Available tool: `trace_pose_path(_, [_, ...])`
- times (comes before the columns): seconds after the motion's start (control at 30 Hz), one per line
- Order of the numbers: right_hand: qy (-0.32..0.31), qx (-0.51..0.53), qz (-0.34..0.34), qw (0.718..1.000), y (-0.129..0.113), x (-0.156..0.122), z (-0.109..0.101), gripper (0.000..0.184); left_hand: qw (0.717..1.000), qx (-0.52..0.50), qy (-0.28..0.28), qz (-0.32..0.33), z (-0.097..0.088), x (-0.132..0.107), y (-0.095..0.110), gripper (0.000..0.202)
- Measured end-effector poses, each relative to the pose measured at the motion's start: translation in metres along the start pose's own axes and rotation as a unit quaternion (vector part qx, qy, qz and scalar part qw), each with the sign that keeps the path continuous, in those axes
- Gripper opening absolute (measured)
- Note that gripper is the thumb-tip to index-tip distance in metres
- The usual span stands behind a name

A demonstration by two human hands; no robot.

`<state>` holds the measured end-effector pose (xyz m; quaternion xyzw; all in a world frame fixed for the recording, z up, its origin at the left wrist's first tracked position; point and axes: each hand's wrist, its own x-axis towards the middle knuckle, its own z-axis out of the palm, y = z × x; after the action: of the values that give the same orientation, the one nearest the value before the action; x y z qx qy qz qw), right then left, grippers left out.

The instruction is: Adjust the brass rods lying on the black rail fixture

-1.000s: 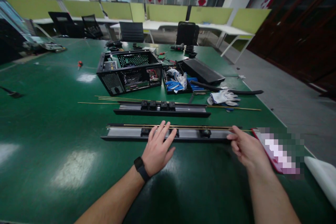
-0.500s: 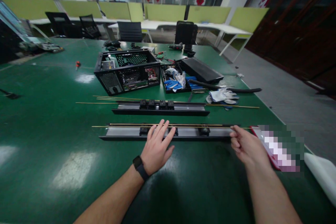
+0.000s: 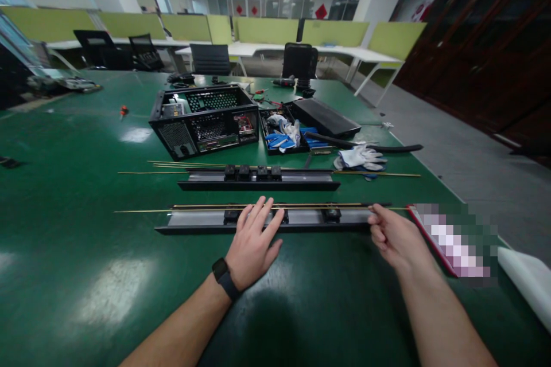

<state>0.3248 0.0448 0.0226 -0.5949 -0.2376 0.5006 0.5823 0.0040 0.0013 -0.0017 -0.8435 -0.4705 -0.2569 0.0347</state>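
Left hand (image 3: 253, 245) outstretched, right hand (image 3: 395, 236) curled

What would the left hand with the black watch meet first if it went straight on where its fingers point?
The left hand would likely meet the farther long, black-walled, grey-floored channel, around its square black blocks; the hand's height is unclear, so it might pass over.

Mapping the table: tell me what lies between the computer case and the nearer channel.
In the head view, between the computer case and the nearer channel lies the farther channel, with four black blocks and gold rods alongside.
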Motion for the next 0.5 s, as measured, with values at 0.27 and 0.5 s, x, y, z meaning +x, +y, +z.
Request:
trace_pose_path(0.27, [0.02, 0.001, 0.011, 1.0, 0.0025, -0.0044, 0.008, 0.021, 1.0, 0.008, -0.003, 0.002, 0.0023, -0.0006, 0.0005, 0.063])
trace_pose_path(0.5, [-0.036, 0.013, 0.009, 0.999, 0.0068, -0.0093, 0.0105, 0.024, 1.0, 0.01, -0.001, 0.006, 0.0018, -0.0014, 0.0012, 0.06])
